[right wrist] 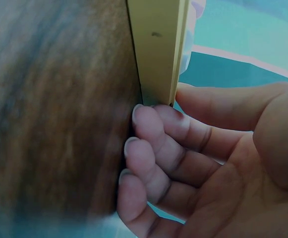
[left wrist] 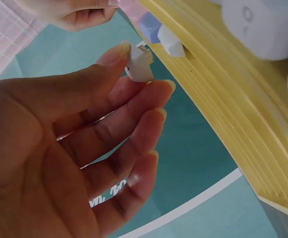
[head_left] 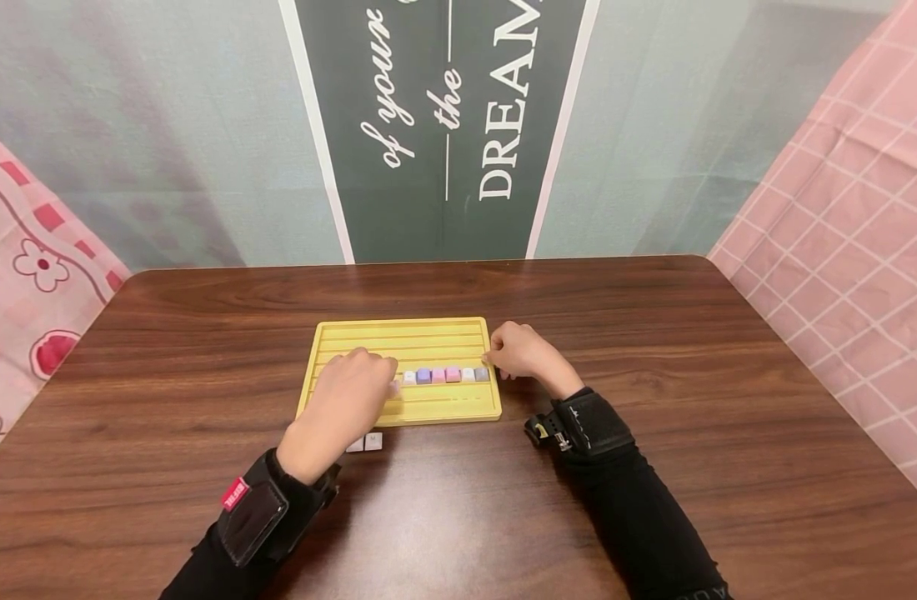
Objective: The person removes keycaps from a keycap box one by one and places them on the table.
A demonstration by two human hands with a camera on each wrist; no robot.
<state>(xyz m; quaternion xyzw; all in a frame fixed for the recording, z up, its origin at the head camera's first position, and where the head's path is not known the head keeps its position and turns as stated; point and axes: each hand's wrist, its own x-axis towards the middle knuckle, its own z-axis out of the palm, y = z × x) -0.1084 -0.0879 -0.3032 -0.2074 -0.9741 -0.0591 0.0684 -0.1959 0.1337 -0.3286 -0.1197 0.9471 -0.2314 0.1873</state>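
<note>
A yellow ridged tray (head_left: 398, 340) lies on the table with a row of keycaps in white, purple, pink and grey; the purple keycap (head_left: 424, 377) sits near the row's left end. My left hand (head_left: 342, 396) is over the tray's left part. Between thumb and index finger it pinches a pale keycap (left wrist: 141, 64), just left of the row's white end keycap (left wrist: 170, 40). At the tray's right edge, my right hand (head_left: 520, 350) grips the rim, thumb on top and index finger against the side wall (right wrist: 156, 54). Its other fingers rest curled by the tabletop.
Loose white keycaps (head_left: 373, 442) lie on the brown wooden table (head_left: 458, 517) in front of the tray, partly hidden by the left hand. A lettered curtain (head_left: 443, 125) hangs behind the table, and pink cloths hang at both sides.
</note>
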